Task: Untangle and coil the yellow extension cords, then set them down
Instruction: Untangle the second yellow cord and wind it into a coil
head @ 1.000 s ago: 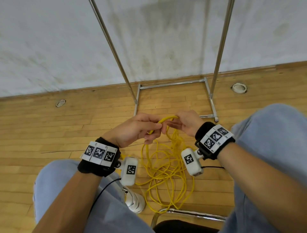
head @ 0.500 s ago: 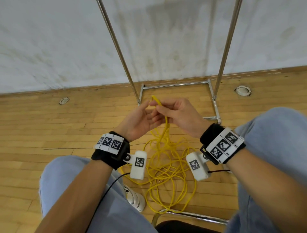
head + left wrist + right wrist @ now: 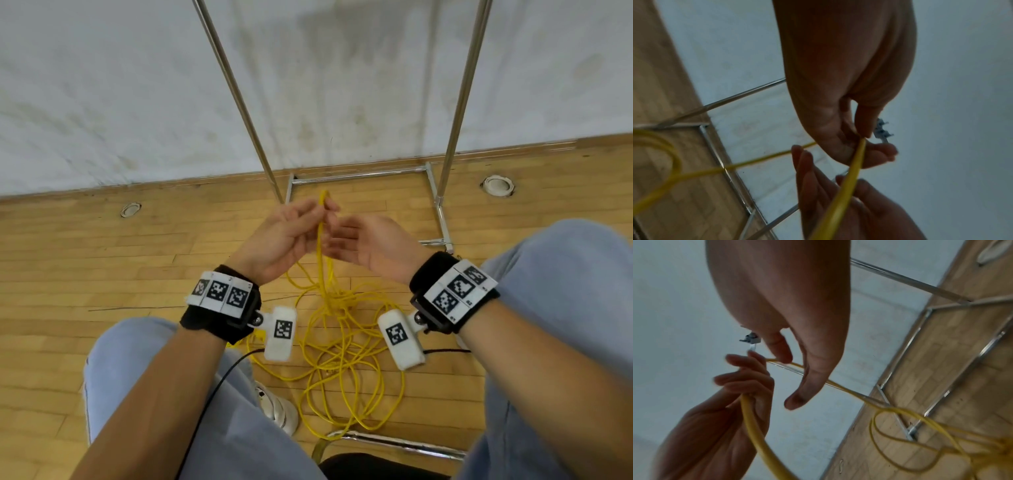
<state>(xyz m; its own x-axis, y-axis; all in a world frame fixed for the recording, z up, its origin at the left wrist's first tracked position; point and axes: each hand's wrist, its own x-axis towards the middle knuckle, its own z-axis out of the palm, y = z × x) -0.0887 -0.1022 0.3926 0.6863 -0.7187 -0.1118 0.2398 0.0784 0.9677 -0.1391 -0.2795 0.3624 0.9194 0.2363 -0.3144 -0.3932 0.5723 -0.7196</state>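
Note:
A tangled yellow cord lies in loose loops on the wooden floor between my knees. One strand rises from the pile to my left hand, which pinches it just below its tip. In the left wrist view my left hand holds the cord between thumb and fingers, with a clear plug sticking out past them. My right hand hangs beside the strand with its palm facing left and its fingers relaxed. In the right wrist view my right hand grips nothing, and the cord runs up into my left hand.
A metal rack base with two upright poles stands against the white wall ahead. Round floor sockets sit left and right of it. My white shoe and a chrome chair bar border the cord pile.
Both hands rose with the cord end. The right hand, which pinched the cord before, has let go and opened; the left hand keeps hold of the end.

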